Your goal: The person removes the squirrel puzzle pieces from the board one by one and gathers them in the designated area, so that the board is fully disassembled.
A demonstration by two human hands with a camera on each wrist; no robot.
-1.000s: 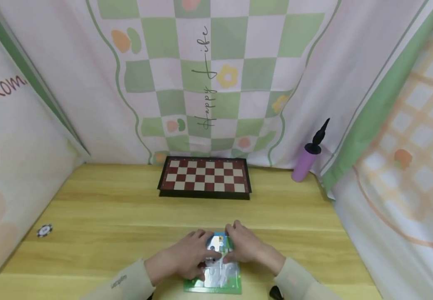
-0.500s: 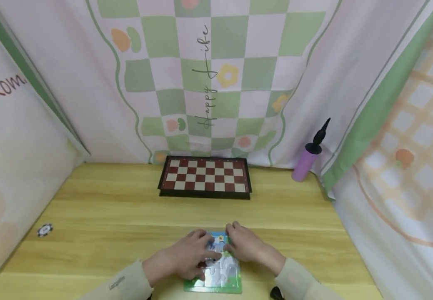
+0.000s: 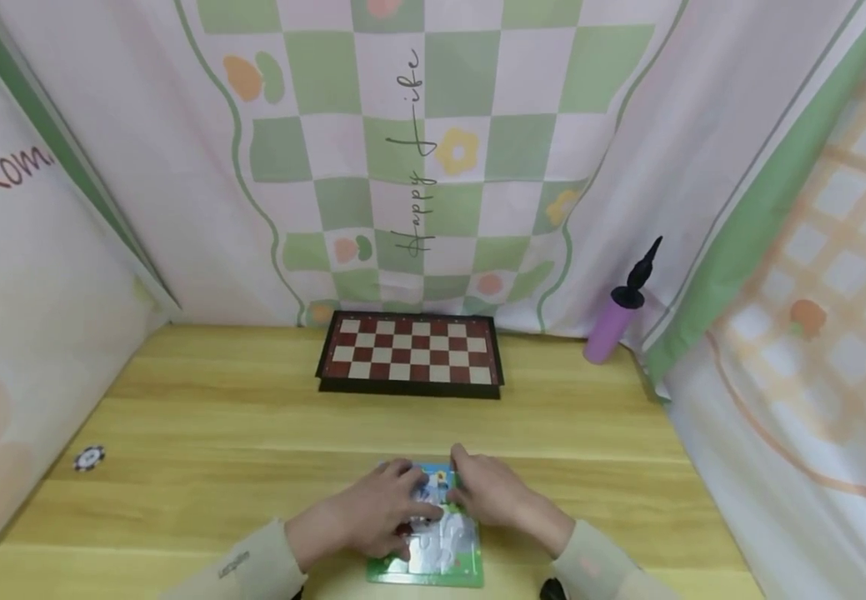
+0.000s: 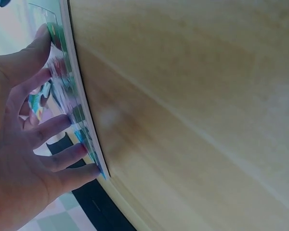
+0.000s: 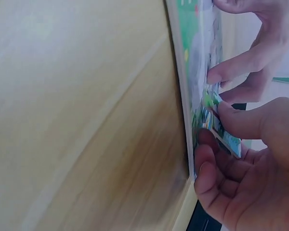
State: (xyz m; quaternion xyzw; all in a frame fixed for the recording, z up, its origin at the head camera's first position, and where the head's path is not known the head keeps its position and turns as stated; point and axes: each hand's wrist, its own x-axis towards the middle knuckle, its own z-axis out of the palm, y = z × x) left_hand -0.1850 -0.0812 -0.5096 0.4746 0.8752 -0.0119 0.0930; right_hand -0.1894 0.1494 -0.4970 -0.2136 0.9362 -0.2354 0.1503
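Observation:
A jigsaw puzzle (image 3: pixel 425 577) with a green and blue border lies flat on the table in front of the person. The left hand (image 3: pixel 376 514) rests on its left side, fingers spread and fingertips touching the surface, as the left wrist view shows. At the upper right of the puzzle, the right hand (image 3: pixel 498 492) pinches a puzzle piece (image 5: pixel 228 138) between thumb and fingers. In the right wrist view this piece is tilted, lifted off the board at least in part. The hands hide parts of the picture.
A folded chessboard (image 3: pixel 410 354) lies at the back of the wooden table (image 3: pixel 237 417). To its right, a purple hand pump (image 3: pixel 608 329) leans by the curtain. A poker chip (image 3: pixel 90 458) lies far left. A black object (image 3: pixel 552 588) shows beside the right sleeve.
The right hand's fingers have drawn in slightly at the puzzle's upper right. The left hand stays almost still, and the glare on the puzzle has lessened.

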